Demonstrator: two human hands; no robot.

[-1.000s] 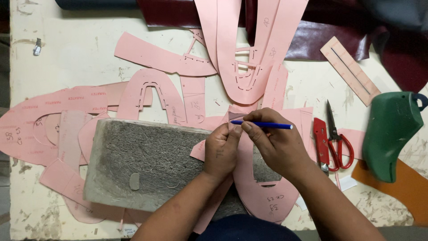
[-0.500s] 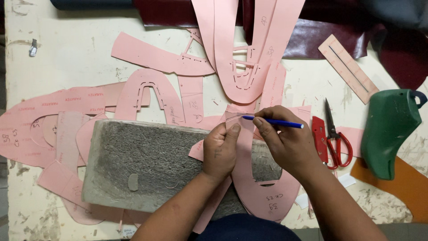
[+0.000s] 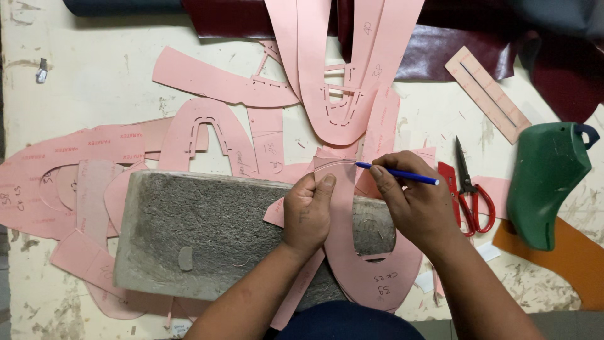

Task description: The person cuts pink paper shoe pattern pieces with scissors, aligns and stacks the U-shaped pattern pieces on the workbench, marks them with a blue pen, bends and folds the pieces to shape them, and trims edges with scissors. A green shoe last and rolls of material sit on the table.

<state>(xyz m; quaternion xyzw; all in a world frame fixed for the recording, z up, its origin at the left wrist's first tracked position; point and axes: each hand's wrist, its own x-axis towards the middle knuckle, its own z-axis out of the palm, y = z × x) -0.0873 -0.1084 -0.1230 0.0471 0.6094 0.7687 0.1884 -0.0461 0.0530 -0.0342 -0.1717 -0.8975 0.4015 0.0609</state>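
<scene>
The left hand [image 3: 307, 214] presses the pink pattern [image 3: 352, 252] flat on the grey block [image 3: 207, 233]; at its two o'clock, the right hand [image 3: 412, 204] pinches a blue pen [image 3: 396, 173]. Tracing cleanly likely needs firm, unshifting pressure.

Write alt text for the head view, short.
A left hand presses a pink paper pattern piece onto a grey stone block while the right hand holds a blue pen to its top edge. Red scissors and a green shoe last lie to the right.
</scene>
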